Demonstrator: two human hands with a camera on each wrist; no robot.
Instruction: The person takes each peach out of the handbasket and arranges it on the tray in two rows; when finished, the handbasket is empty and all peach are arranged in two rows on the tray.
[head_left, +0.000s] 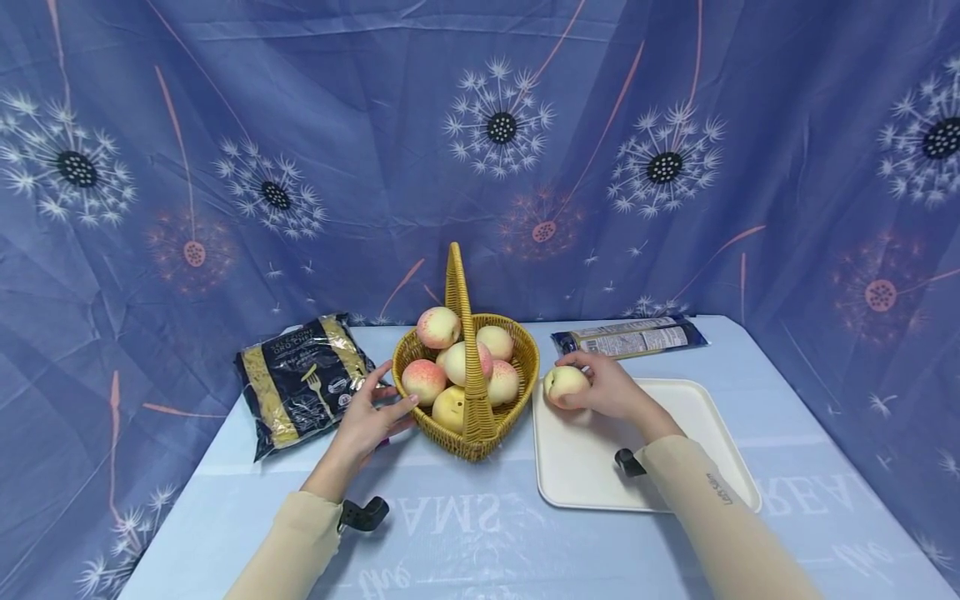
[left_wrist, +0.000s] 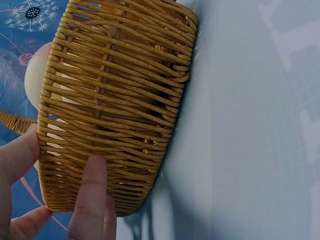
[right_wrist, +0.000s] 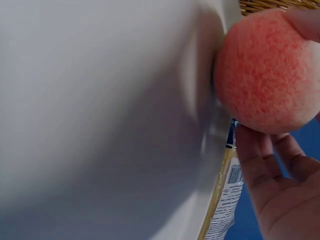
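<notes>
My right hand (head_left: 613,389) holds a peach (head_left: 564,387) between thumb and fingers, low over the far left corner of a white tray (head_left: 600,479). Close up in the right wrist view, this peach (right_wrist: 267,75) has a speckled red side, with fingertips against its edge. To the left stands a yellow-brown wicker basket (head_left: 474,450) with a tall handle and several pink and cream peaches (head_left: 423,382) in it. At the basket's left side is my left hand (head_left: 367,422), fingers spread and fairly straight, touching the rim and the woven wall (left_wrist: 115,110).
A dark bag of pasta (head_left: 300,383) lies left of the basket. Behind the tray lies a long, narrow blue packet (head_left: 637,337). A blue cloth printed with dandelions (head_left: 375,150) hangs along the back of the pale blue table (head_left: 450,550).
</notes>
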